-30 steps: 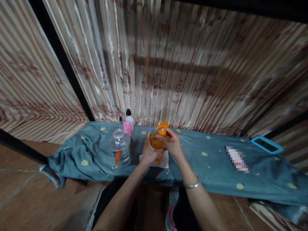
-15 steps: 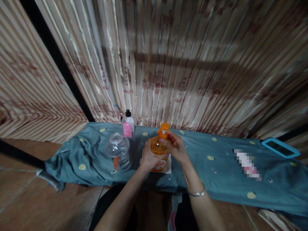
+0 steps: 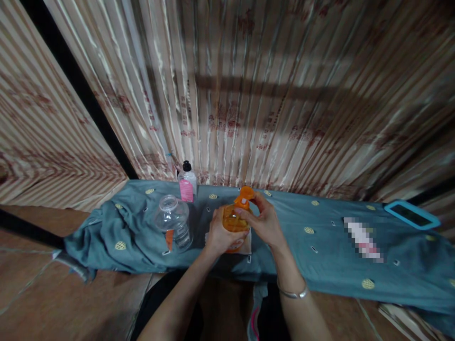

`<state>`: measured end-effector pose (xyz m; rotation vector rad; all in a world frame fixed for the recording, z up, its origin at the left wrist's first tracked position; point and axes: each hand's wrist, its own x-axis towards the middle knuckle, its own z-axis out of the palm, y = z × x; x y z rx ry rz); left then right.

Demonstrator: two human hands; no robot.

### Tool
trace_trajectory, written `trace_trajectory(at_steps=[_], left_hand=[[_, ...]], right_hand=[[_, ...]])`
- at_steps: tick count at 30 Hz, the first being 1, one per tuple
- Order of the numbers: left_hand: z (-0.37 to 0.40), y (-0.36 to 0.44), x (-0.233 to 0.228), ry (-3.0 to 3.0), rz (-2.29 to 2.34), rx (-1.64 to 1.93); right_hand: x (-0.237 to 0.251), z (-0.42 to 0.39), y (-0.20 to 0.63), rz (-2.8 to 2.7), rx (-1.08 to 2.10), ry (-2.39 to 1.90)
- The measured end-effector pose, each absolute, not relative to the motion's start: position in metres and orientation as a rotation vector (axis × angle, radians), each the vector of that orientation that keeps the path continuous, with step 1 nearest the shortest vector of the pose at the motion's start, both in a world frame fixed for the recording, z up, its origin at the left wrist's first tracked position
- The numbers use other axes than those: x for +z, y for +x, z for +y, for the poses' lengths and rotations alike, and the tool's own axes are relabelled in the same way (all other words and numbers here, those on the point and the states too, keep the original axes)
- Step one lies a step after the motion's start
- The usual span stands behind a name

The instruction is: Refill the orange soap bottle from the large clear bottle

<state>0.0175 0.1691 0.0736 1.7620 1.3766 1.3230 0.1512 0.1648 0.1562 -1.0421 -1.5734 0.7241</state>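
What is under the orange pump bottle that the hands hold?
A white paper or cloth piece lies under the orange pump bottle, on the teal cloth. The left hand covers part of it, so its full shape is hidden.

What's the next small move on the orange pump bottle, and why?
Probably keep turning the pump head off. The left hand grips the orange pump bottle upright on a white cloth, the right hand pinches its pump collar, and the empty clear bottle stands open beside it.
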Motion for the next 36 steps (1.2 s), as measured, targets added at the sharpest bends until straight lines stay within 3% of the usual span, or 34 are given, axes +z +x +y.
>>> trace_trajectory(at_steps=[4,9,15,21,27,32,36], left_hand=[[0.168,0.016,0.075,1.766,1.355,1.327],[0.166,0.017,0.076,1.757,1.350,1.324],[0.164,0.016,0.078,1.725,1.366,1.302],[0.164,0.017,0.079,1.737,1.337,1.318],[0.163,0.017,0.080,1.698,1.377,1.293],[0.163,0.017,0.081,1.745,1.349,1.303],[0.162,0.017,0.082,1.702,1.357,1.305]], right_hand=[[0.160,0.160,0.153,-1.787,0.728,-1.032],[0.159,0.159,0.144,-1.555,0.520,-1.333],[0.158,0.157,0.150,-1.733,0.864,-0.998],[0.156,0.159,0.142,-1.514,0.523,-1.295],[0.153,0.158,0.153,-1.606,0.974,-0.931],[0.153,0.159,0.149,-1.597,0.593,-1.250],[0.154,0.160,0.147,-1.559,0.735,-1.145]])
